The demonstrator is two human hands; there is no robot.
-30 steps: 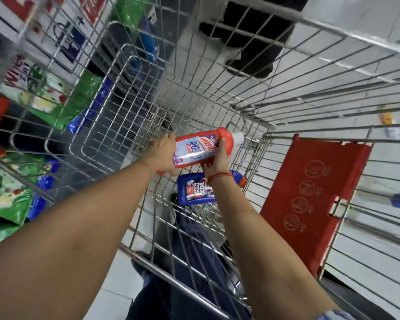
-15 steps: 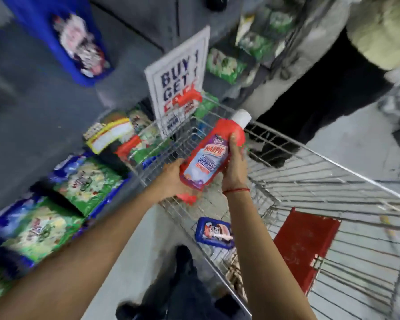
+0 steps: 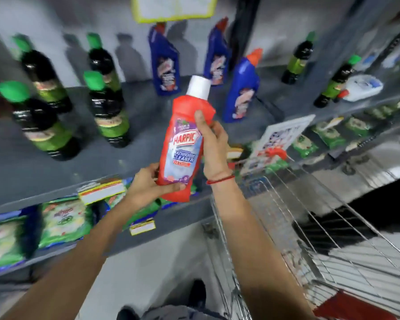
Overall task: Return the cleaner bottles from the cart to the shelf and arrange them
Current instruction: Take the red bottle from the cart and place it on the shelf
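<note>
Above the near edge of the shelf (image 3: 136,158), the red cleaner bottle (image 3: 183,153) is held off the surface by both hands. Left hand (image 3: 153,183): grip closed around the base. Right hand (image 3: 214,146): grip closed on the upper body, thumb across the label. Long axis: near upright, white cap (image 3: 198,86) tilted slightly right and toward the far wall. Bare shelf surface lies directly beyond the bottle, between the green-capped bottles (image 3: 106,107) at left and the blue bottles (image 3: 240,88) at right. Motion blur makes the clearance hard to judge; the gap appears sufficient. The cart (image 3: 310,227) stands at near right.
</note>
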